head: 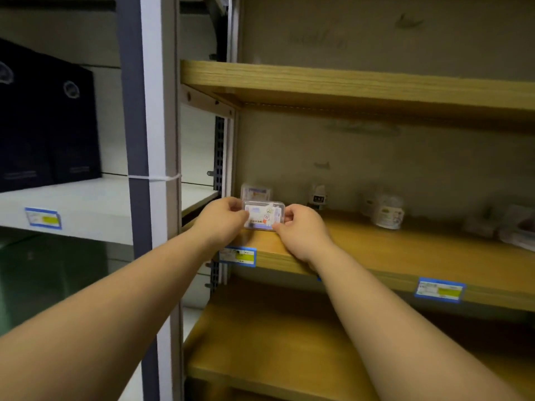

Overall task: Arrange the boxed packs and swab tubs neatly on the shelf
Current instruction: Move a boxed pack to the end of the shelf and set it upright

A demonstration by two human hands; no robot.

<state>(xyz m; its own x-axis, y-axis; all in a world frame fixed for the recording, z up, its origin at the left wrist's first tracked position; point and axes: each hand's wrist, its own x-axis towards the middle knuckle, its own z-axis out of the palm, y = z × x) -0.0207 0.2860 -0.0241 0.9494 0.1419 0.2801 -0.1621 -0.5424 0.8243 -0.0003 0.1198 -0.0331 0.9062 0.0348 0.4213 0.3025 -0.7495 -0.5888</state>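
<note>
So both hands are on one small clear plastic pack (264, 215) at the left end of the middle wooden shelf (376, 250), right by the near edge. The left hand (221, 219) pinches its left short end with curled fingers, and the right hand (299, 228) pinches the right short end the same way. The pack is a flat rounded rectangle, see-through, with a white label showing some blue and red print; the text is too blurry to read. Its long axis runs left to right along the shelf front, label face turned toward the camera. Can't really tell if its bottom edge sits on the wood or hangs just above it, since the fingers cover the lower corners.

Just behind it, nearer the back wall, is a second pack (256, 192) that looks like the same kind, half hidden by the one being held. Further right along the back there's a small white bottle (318, 196) with a dark label, then a round white swab tub (388, 212) with another one partly hidden just to its left. At the far right are some boxed packs (518, 227), smeared and cut off by the frame edge.

Blue and yellow price tags (238, 256) hang off the shelf front. On the white shelving to the left stand dark boxes (49, 123).
</note>
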